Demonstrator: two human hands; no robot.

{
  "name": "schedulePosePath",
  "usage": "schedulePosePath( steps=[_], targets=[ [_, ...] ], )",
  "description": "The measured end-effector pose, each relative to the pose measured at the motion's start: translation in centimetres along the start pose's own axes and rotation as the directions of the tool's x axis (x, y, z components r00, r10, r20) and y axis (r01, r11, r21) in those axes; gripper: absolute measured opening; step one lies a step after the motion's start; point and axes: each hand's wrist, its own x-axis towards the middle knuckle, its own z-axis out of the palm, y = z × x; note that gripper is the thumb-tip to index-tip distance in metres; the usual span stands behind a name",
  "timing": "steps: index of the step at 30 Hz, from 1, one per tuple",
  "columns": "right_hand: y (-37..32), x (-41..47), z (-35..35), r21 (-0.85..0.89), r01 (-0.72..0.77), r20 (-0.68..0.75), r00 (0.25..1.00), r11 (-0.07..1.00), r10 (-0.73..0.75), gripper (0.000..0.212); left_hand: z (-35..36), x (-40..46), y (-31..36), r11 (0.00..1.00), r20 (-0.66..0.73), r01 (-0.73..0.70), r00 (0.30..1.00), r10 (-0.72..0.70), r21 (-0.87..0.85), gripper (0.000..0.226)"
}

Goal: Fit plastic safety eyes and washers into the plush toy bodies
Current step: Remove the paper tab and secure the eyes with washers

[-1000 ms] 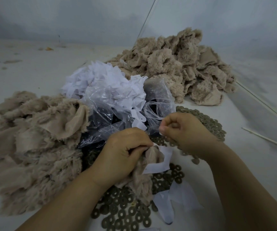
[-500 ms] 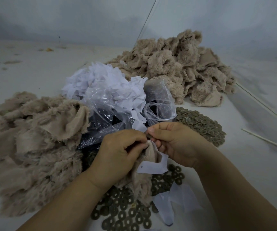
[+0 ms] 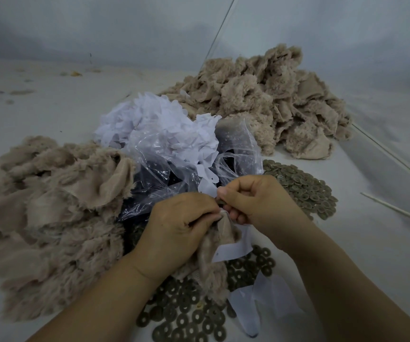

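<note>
- A beige plush body (image 3: 213, 245) is gripped in the curled fingers of the left hand (image 3: 179, 230), near and centre in the scene; its long axis runs from the fingertips down toward the near edge, and a white paper tag (image 3: 233, 250) lies against its right side.
- A small dark part, probably a washer (image 3: 220, 203), is pinched by the right hand (image 3: 255, 201) at the top end of the plush body; whether an eye post is already through the fabric cannot be told.
- The two hands are touching at the fingertips, so the fitting point lies directly between them, equally near to both.
- Loose washers (image 3: 186, 309) are spread just below the hands, with a second heap (image 3: 302, 188) to the right.
- Pressing is judged to be the next need.
</note>
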Motion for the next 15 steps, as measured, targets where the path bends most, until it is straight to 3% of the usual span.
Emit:
schedulePosePath(
  steps=[5, 15],
  targets=[
    [-0.13, -0.12, 0.19, -0.053, 0.102, -0.032, 0.994, 0.993, -0.104, 0.020, 0.05, 0.15, 0.06, 1.000, -0.009, 0.014, 1.000, -0.014, -0.012, 0.003],
    [0.30, -0.01, -0.28, 0.002, 0.080, 0.012, 0.997, 0.997, -0.080, 0.011, -0.23, 0.38, 0.48, 0.996, -0.034, 0.083, 0.996, -0.084, -0.040, 0.003]
  ],
)
